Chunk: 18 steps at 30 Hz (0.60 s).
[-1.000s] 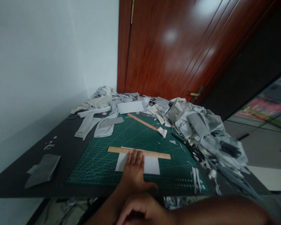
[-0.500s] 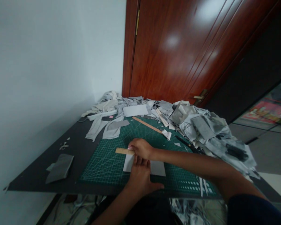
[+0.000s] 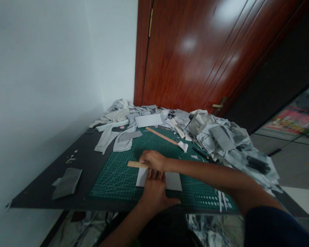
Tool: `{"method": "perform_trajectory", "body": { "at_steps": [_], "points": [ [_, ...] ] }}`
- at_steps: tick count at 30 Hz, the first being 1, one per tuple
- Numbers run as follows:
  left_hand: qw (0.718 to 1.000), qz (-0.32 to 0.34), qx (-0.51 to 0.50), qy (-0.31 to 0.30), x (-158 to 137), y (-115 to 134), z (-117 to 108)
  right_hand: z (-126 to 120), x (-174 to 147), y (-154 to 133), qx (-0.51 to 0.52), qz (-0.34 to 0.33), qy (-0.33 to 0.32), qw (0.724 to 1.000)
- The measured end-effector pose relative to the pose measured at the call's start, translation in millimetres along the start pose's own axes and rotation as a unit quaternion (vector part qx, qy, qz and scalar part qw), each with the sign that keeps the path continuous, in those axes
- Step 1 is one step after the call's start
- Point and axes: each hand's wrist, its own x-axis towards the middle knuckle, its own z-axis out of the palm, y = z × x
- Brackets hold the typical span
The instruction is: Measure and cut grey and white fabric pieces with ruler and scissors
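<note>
A flat pale piece (image 3: 174,181), cloth or paper, I cannot tell which, lies on the green cutting mat (image 3: 112,180). Across its far edge runs a wooden ruler (image 3: 134,164), whose left end sticks out past the piece. My left hand (image 3: 154,192) rests on the pale piece, fingers stretched forward to the ruler and thumb spread to the right. Just beyond those fingertips, my right hand (image 3: 153,160) is closed and bent down at the ruler's far edge. Whatever it grips is hidden by its fingers.
Heaped cloth scraps (image 3: 216,132) line the back and right of the dark table (image 3: 41,192). A second ruler (image 3: 161,134) lies on the mat, with a black-handled tool (image 3: 204,155) to its right. Folded grey cloth (image 3: 67,183) sits at left; thin white strips (image 3: 221,200) lie front right.
My right hand has slid slightly left along the ruler, and a pink bit at its fingertips no longer shows. My left hand stays put on the pale piece.
</note>
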Motion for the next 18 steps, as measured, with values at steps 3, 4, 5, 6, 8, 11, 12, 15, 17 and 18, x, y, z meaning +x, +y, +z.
{"method": "perform_trajectory", "body": {
  "at_steps": [3,4,5,6,8,11,12,15,17,18],
  "points": [
    [1.0,0.001,-0.003,0.003,-0.1,0.9,-1.4,-1.8,0.6,1.1,-0.007,-0.007,-0.012,1.0],
    [1.0,0.002,-0.004,0.007,-0.2,0.9,-1.4,-2.7,0.5,1.4,-0.01,-0.009,-0.018,1.0],
    [1.0,0.002,-0.004,0.009,-0.3,0.8,-1.1,-3.8,0.3,1.8,-0.013,-0.011,-0.024,1.0],
    [1.0,0.002,-0.004,0.01,-0.2,0.7,-0.7,-4.9,-0.2,2.3,-0.017,-0.012,-0.029,0.999],
    [1.0,0.002,-0.002,0.01,0.1,0.2,0.5,-7.5,-2.0,3.8,-0.023,-0.013,-0.04,0.999],
    [1.0,0.007,0.004,0.014,1.1,-0.7,2.9,-11.6,-7.3,7.3,-0.025,-0.015,-0.054,0.998],
    [1.0,0.009,0.006,0.018,1.5,-1.0,3.7,-13.0,-9.7,8.7,-0.023,-0.016,-0.057,0.998],
    [0.999,0.014,0.009,0.028,2.2,-2.3,5.8,-17.1,-17.7,13.5,-0.016,-0.017,-0.061,0.998],
    [0.999,0.017,0.009,0.031,2.4,-3.0,6.3,-19.2,-23.0,17.6,-0.01,-0.02,-0.064,0.998],
    [0.999,0.018,0.009,0.031,2.4,-3.4,6.1,-19.9,-25.6,20.0,-0.007,-0.023,-0.066,0.998]
  ]
}}
